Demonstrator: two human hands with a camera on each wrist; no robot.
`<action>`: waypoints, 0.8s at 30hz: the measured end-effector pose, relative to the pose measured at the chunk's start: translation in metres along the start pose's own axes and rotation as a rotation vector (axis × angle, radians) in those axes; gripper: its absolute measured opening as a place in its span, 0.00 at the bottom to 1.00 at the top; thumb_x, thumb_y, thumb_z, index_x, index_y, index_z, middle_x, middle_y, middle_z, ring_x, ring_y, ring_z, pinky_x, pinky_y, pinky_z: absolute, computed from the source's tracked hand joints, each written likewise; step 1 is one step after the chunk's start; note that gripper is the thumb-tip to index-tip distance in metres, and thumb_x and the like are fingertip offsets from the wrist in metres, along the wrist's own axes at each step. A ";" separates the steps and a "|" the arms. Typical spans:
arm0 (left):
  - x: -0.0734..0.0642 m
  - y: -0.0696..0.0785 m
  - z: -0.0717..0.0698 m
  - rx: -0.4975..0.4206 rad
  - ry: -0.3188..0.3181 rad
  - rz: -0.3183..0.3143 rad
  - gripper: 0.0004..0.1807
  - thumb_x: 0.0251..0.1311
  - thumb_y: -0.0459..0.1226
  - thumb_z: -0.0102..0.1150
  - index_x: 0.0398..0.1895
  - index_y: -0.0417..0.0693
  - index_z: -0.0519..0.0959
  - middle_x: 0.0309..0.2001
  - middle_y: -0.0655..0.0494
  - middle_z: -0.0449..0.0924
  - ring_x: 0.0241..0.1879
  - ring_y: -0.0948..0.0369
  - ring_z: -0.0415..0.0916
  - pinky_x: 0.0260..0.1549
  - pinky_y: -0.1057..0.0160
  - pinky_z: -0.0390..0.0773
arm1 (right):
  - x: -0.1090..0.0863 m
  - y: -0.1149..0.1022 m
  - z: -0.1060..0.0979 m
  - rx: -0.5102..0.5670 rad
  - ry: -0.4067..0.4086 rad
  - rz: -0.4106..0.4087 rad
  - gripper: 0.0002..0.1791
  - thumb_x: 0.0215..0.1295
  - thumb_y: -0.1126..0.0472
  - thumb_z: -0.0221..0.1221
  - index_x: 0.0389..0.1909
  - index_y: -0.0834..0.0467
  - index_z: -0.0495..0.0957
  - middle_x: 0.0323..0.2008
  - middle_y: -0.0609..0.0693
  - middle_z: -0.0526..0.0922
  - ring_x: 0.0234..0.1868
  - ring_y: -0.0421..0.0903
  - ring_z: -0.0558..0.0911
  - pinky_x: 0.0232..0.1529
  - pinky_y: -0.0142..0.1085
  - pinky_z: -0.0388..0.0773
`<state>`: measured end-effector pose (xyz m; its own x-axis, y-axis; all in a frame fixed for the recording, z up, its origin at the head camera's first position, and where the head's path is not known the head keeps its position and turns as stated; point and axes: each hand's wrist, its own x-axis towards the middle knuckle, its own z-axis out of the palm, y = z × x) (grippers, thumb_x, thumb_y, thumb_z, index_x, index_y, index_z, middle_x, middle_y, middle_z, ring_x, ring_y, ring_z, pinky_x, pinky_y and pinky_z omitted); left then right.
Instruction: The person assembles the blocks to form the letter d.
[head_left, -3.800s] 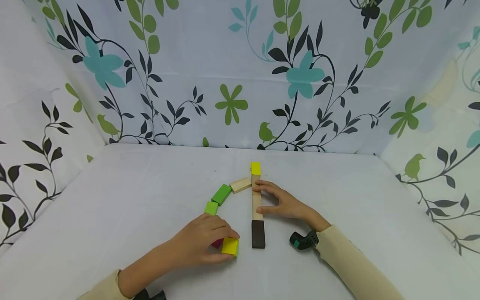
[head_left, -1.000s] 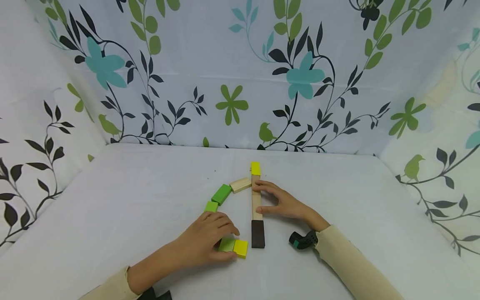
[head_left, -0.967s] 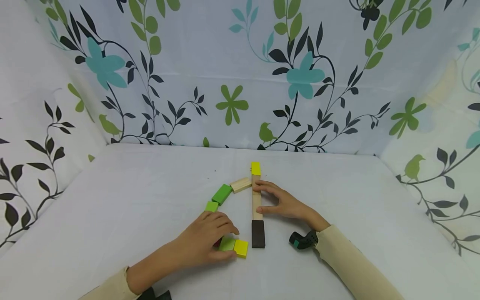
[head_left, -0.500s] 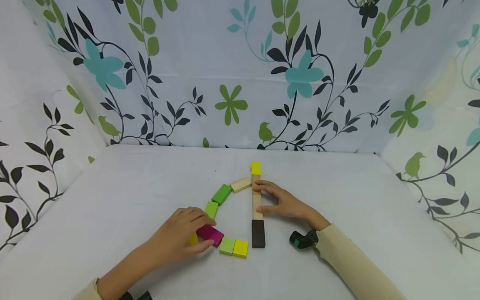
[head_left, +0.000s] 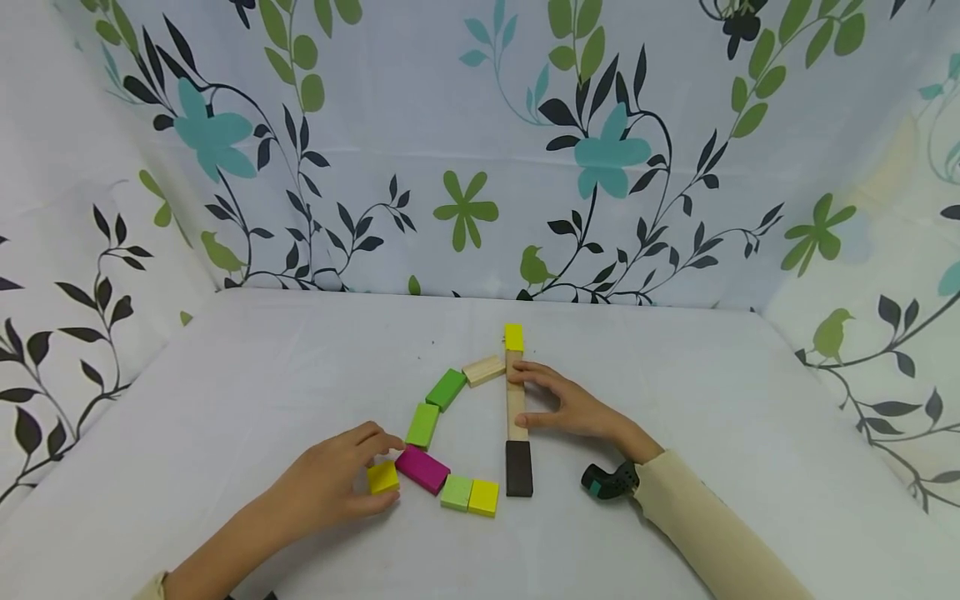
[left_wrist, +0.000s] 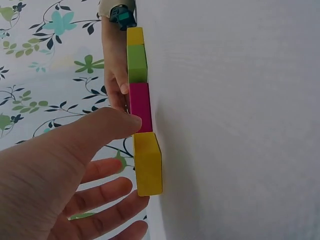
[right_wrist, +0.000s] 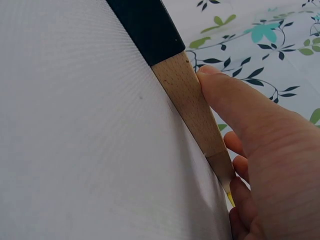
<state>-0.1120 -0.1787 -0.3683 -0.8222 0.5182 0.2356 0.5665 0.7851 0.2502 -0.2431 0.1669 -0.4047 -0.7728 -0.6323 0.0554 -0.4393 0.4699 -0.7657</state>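
Note:
My left hand [head_left: 330, 479] is beside a yellow block [head_left: 383, 477] at the left end of the block outline, thumb and index finger spread around it. In the left wrist view the thumb [left_wrist: 112, 121] lies by the joint between the magenta block [left_wrist: 140, 107] and that yellow block [left_wrist: 149, 165]; whether it presses cannot be told. My right hand [head_left: 573, 406] rests its fingers and thumb along a straight column of plain wooden blocks [head_left: 516, 408], topped by a yellow block [head_left: 513, 337] and ended by a dark brown block [head_left: 519, 468].
An arc runs from the column: plain wooden block [head_left: 483, 371], green block [head_left: 447, 389], light green block [head_left: 422, 426], magenta block [head_left: 422, 469], pale green block [head_left: 456, 492], yellow block [head_left: 483, 498]. A white cloth [head_left: 300, 358] covers the table; patterned fabric hangs behind.
The left hand pushed the pale green and yellow blocks right, then drew back left, uncovering the magenta block and another yellow block. The right hand stayed on the column.

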 end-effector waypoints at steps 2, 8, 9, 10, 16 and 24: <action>0.000 0.000 -0.001 -0.032 -0.017 -0.017 0.22 0.49 0.45 0.72 0.48 0.53 0.79 0.38 0.67 0.75 0.34 0.70 0.74 0.32 0.68 0.78 | 0.000 0.000 0.000 0.001 0.000 0.008 0.37 0.59 0.49 0.68 0.69 0.50 0.67 0.75 0.46 0.56 0.77 0.51 0.49 0.72 0.56 0.46; 0.000 -0.001 -0.001 -0.053 -0.013 -0.006 0.17 0.49 0.42 0.73 0.42 0.51 0.80 0.32 0.69 0.73 0.32 0.69 0.71 0.32 0.67 0.77 | 0.000 0.001 0.000 0.001 -0.002 0.014 0.37 0.59 0.48 0.68 0.69 0.49 0.67 0.74 0.44 0.56 0.77 0.49 0.49 0.72 0.54 0.47; 0.000 -0.002 -0.001 -0.056 -0.010 0.000 0.16 0.49 0.41 0.73 0.41 0.50 0.80 0.33 0.68 0.73 0.32 0.69 0.71 0.32 0.67 0.77 | 0.000 0.001 0.000 -0.002 -0.001 0.012 0.37 0.59 0.48 0.68 0.69 0.49 0.67 0.74 0.44 0.56 0.77 0.49 0.49 0.72 0.54 0.47; 0.001 -0.002 -0.001 -0.060 -0.015 0.006 0.16 0.49 0.41 0.73 0.41 0.50 0.81 0.33 0.68 0.73 0.33 0.69 0.71 0.33 0.67 0.77 | 0.000 0.002 0.000 -0.004 -0.001 0.009 0.37 0.59 0.48 0.67 0.69 0.49 0.67 0.74 0.44 0.56 0.77 0.49 0.49 0.72 0.54 0.47; 0.001 -0.002 -0.002 -0.105 -0.051 0.027 0.15 0.50 0.38 0.72 0.41 0.46 0.81 0.36 0.65 0.75 0.35 0.68 0.71 0.37 0.65 0.79 | -0.001 0.002 -0.001 -0.001 0.000 0.004 0.37 0.60 0.49 0.67 0.69 0.50 0.67 0.75 0.45 0.56 0.77 0.49 0.49 0.72 0.53 0.47; -0.001 -0.002 -0.005 -0.090 -0.044 0.036 0.15 0.49 0.39 0.73 0.40 0.48 0.82 0.35 0.67 0.76 0.34 0.68 0.72 0.37 0.65 0.79 | -0.001 0.001 0.000 0.002 -0.003 0.006 0.37 0.60 0.49 0.67 0.69 0.50 0.67 0.75 0.45 0.56 0.77 0.49 0.49 0.73 0.53 0.47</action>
<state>-0.1122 -0.1825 -0.3648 -0.8014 0.5617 0.2054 0.5972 0.7330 0.3257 -0.2431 0.1679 -0.4058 -0.7742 -0.6310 0.0491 -0.4338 0.4725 -0.7672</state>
